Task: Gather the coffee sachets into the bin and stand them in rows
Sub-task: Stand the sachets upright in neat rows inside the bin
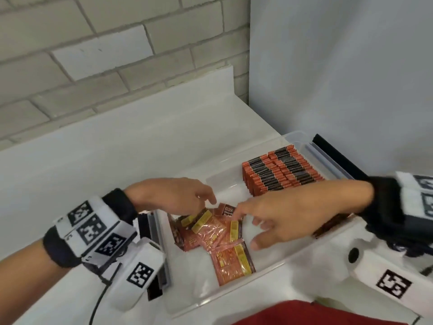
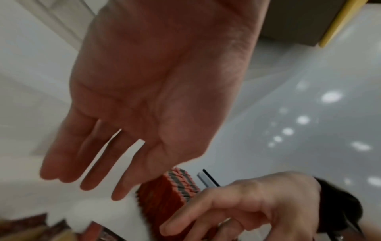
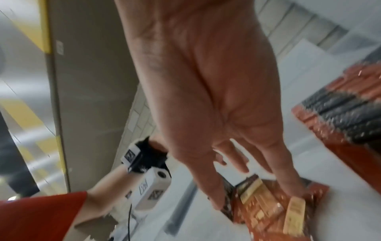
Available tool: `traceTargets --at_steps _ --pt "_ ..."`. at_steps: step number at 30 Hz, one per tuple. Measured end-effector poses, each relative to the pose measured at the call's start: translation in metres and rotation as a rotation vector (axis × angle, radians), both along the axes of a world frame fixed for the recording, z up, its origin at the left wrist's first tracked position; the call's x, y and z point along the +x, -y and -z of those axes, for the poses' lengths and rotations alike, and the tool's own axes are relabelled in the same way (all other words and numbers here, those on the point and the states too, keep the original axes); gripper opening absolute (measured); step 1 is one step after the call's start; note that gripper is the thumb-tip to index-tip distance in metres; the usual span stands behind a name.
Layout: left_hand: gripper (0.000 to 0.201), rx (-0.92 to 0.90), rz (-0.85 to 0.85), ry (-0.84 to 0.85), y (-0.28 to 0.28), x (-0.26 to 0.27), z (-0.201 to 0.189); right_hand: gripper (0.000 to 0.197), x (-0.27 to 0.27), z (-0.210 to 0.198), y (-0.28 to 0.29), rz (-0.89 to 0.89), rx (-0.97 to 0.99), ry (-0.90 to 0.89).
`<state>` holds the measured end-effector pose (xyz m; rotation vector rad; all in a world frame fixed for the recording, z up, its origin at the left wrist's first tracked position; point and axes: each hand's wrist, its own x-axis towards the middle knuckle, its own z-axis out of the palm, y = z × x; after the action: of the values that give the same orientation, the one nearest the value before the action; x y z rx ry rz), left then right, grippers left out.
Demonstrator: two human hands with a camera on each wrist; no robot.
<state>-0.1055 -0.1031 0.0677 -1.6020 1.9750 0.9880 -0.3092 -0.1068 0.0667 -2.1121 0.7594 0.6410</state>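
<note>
Left hand (image 1: 173, 195) and right hand (image 1: 288, 216) over loose sachets (image 1: 218, 233) in bin (image 1: 269, 268); fingers spread, holding nothing. Standing rows (image 1: 281, 170) at far end.

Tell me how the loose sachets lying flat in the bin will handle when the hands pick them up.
The loose sachets look like thin, glossy film, so probably floppy and slippery. They overlap, so lifting one may drag its neighbours. They seem light; the standing rows stay upright only packed together, so single ones would likely tip.
</note>
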Motion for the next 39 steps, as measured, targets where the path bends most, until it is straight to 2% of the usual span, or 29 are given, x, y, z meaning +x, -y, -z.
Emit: traceTargets --at_steps 4,7,11,14,16,19,22,25,29,31,34,37,39 --pt "0.052 0.052 0.162 0.236 -0.003 0.010 -0.001 0.079 0.034 0.027 0.010 0.018 -0.086 -0.080" --pt "0.052 0.091 0.237 0.339 -0.007 0.008 0.005 0.092 0.049 0.039 0.015 0.076 -0.078 -0.159" --pt "0.056 0.116 0.273 0.365 -0.009 0.010 0.019 0.103 0.057 0.048 0.017 0.116 -0.021 -0.233" --pt "0.062 0.087 0.270 0.327 -0.005 0.013 0.022 0.110 0.060 0.053 0.016 0.161 0.039 -0.255" --pt "0.058 0.056 0.284 0.300 -0.002 0.013 0.024 0.111 0.061 0.055 0.015 0.190 0.107 -0.267" --pt "0.055 0.067 0.312 0.251 0.000 0.013 0.024 0.109 0.063 0.058 0.013 0.189 0.167 -0.288" --pt "0.051 0.162 0.365 0.231 0.002 0.013 0.019 0.106 0.067 0.060 0.012 0.176 0.202 -0.291" --pt "0.055 0.251 0.412 0.230 0.006 0.012 0.016 0.104 0.072 0.061 0.013 0.189 0.207 -0.265" --pt "0.061 0.200 0.386 0.210 0.004 0.012 0.020 0.096 0.075 0.061 0.012 0.254 0.242 -0.192" --pt "0.064 0.151 0.367 0.213 0.003 0.014 0.023 0.081 0.078 0.060 0.010 0.288 0.285 -0.174" --pt "0.073 0.064 0.336 0.241 0.002 0.015 0.026 0.044 0.084 0.060 0.005 0.309 0.406 -0.142" --pt "0.078 0.025 0.326 0.279 0.001 0.015 0.032 0.045 0.090 0.060 0.002 0.350 0.482 -0.123" --pt "0.075 0.048 0.316 0.281 0.000 0.013 0.038 0.039 0.091 0.062 0.001 0.413 0.539 -0.113"
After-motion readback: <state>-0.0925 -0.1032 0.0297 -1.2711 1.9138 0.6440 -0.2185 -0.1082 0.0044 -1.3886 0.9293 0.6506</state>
